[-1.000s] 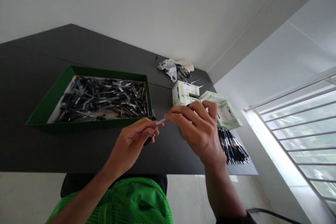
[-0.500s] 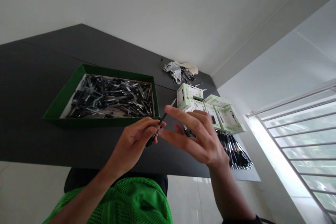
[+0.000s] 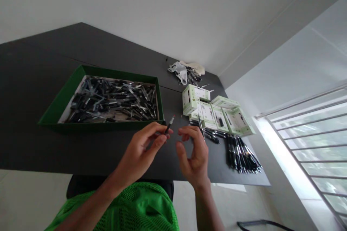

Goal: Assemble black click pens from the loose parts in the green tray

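My left hand (image 3: 148, 142) is closed, thumb and fingers pinching a dark pen (image 3: 169, 125). Its pale end, with a reddish tip, points up and away from me; the rest is hidden by the fingers. Just to the right, my right hand (image 3: 193, 153) is curled, thumb and index finger apart. A slim pen (image 3: 201, 127) sticks up past the back of its fingers and seems gripped in them, its lower part out of sight. Left of both hands, a green tray (image 3: 61, 101) holds a jumbled heap of black and clear pens (image 3: 116, 99).
Green-and-white boxes (image 3: 191, 99) stand on the dark table (image 3: 89, 148) at the right. Loose pens (image 3: 213, 135) and a fanned row of pens (image 3: 241, 155) lie before them. Grey and cream gloves (image 3: 179, 70) rest on more pens at the back, near the wall.
My right hand has drawn back from the left hand's pen, its fingers curling in, with a slim pen now showing behind them. Less of the left hand's pen sticks out.
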Available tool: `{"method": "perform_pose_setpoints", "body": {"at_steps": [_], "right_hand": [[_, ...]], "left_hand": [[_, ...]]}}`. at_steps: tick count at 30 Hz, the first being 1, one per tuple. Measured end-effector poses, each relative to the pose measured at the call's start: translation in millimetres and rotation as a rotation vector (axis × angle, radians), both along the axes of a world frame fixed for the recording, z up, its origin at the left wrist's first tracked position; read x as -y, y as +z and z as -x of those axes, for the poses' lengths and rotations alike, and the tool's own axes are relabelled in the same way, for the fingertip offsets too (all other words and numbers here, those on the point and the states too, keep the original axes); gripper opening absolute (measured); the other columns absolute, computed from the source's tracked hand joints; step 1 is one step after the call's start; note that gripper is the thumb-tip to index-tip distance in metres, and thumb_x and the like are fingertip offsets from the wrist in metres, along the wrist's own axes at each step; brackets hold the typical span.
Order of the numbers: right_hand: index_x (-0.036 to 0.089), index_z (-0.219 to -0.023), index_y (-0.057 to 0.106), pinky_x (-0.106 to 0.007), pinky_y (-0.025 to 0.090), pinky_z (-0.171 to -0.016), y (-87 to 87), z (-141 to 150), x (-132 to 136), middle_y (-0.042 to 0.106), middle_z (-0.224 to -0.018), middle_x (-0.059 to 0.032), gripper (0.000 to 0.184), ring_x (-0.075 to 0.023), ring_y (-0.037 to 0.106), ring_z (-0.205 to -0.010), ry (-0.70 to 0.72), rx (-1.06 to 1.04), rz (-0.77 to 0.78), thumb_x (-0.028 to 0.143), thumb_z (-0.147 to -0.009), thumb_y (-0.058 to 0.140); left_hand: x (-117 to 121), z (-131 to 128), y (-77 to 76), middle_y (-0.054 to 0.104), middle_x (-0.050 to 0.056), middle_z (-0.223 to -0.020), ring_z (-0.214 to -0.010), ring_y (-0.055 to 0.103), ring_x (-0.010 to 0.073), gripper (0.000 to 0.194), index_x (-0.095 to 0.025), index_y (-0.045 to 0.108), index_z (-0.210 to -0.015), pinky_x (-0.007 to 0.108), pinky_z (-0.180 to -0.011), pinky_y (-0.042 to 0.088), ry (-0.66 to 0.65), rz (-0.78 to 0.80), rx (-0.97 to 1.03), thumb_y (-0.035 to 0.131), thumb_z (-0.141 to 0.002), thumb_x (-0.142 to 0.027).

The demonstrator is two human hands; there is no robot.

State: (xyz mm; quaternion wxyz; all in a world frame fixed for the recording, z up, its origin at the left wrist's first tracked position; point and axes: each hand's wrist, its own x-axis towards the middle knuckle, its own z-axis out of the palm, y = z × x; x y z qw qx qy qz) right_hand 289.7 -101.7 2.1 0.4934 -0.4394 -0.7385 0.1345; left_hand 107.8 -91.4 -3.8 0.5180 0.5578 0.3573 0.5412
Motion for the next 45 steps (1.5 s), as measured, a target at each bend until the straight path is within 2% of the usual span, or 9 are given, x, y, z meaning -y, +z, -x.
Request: {"method": "perform_pose_setpoints", "body": {"at_steps": [5,12,15,20,25,29,38,42,45], "right_hand": [[0.029,-0.129,0.060,-0.029,0.049,-0.076,-19.9,-7.9,10.4,0.062,-0.098,-0.0003,0.031,-0.0164,0.056,-0.083,0.014,0.002,0.243,0.028,-0.099,0.068],[0.028,-0.129,0.063,-0.029,0.049,-0.080,-25.6,-33.7,15.9,0.067,-0.105,-0.0025,0.025,-0.0162,0.060,-0.089,-0.017,-0.133,0.294,0.028,-0.104,0.060],[0.028,-0.132,0.066,-0.029,0.050,-0.079,-27.5,-35.4,16.7,0.066,-0.100,-0.0028,0.028,-0.0168,0.061,-0.089,0.003,-0.215,0.293,0.030,-0.106,0.057],[0.025,-0.098,0.074,-0.027,0.045,-0.068,-24.9,-28.8,15.3,0.063,-0.084,-0.0002,0.013,-0.0145,0.058,-0.078,0.001,-0.276,0.212,0.025,-0.104,0.062],[0.022,-0.080,0.059,-0.029,0.042,-0.065,-19.8,-68.7,6.4,0.054,-0.081,0.0005,0.034,-0.0145,0.054,-0.074,-0.320,-0.615,-0.052,0.042,-0.108,0.055],[0.020,-0.081,0.063,-0.028,0.037,-0.063,-18.6,-98.5,4.4,0.056,-0.078,0.0007,0.039,-0.0128,0.049,-0.069,-0.551,-0.336,0.026,0.048,-0.107,0.055],[0.022,-0.084,0.059,-0.029,0.038,-0.062,-2.5,-13.4,5.0,0.052,-0.071,0.0025,0.034,-0.0141,0.053,-0.069,0.065,-0.404,0.010,0.034,-0.112,0.046],[0.022,-0.084,0.057,-0.028,0.038,-0.062,0.2,7.2,-1.7,0.054,-0.070,0.0026,0.032,-0.0137,0.053,-0.067,0.121,-0.346,0.030,0.029,-0.113,0.045],[0.023,-0.080,0.056,-0.028,0.039,-0.062,2.5,2.8,-3.6,0.053,-0.068,0.0026,0.035,-0.0143,0.053,-0.065,0.042,-0.284,-0.011,0.032,-0.112,0.044]], "left_hand": [[3.3,-16.3,-8.7,0.070,0.003,-0.098,-0.097,0.070,0.0171,0.021,-0.019,0.073,-0.108,0.024,-0.087,0.055,-0.074,0.064,-0.003,0.064,-0.104,-0.038],[4.8,-22.2,-14.6,0.071,0.004,-0.100,-0.087,0.068,0.0157,0.026,-0.019,0.069,-0.113,0.023,-0.076,0.053,-0.089,0.097,-0.090,0.061,-0.105,-0.043],[4.3,-25.8,-16.8,0.074,0.004,-0.102,-0.092,0.070,0.0168,0.025,-0.020,0.071,-0.117,0.025,-0.081,0.052,-0.200,0.067,-0.193,0.058,-0.107,-0.040],[4.4,-32.9,-22.2,0.077,0.004,-0.107,-0.100,0.072,0.0178,0.023,-0.021,0.073,-0.117,0.026,-0.088,0.051,-0.333,0.026,-0.295,0.056,-0.108,-0.034],[4.8,-20.9,-21.4,0.076,0.003,-0.113,-0.105,0.071,0.0180,0.027,-0.023,0.070,-0.117,0.025,-0.084,0.051,-0.282,0.058,-0.366,0.051,-0.110,-0.040],[2.7,-4.4,-19.1,0.074,0.001,-0.105,-0.095,0.068,0.0159,0.028,-0.023,0.067,-0.112,0.024,-0.083,0.050,-0.164,0.061,-0.349,0.047,-0.111,-0.043],[7.6,11.7,-17.6,0.074,0.002,-0.114,-0.106,0.069,0.0177,0.029,-0.025,0.067,-0.122,0.026,-0.092,0.050,-0.226,0.013,-0.432,0.045,-0.112,-0.040],[11.5,23.0,-18.2,0.074,0.003,-0.121,-0.113,0.069,0.0175,0.031,-0.028,0.068,-0.131,0.026,-0.100,0.049,-0.237,-0.073,-0.417,0.043,-0.113,-0.034],[13.7,33.3,-19.8,0.074,0.004,-0.120,-0.112,0.069,0.0182,0.031,-0.028,0.068,-0.132,0.027,-0.100,0.050,-0.239,-0.090,-0.421,0.046,-0.112,-0.034]]}}
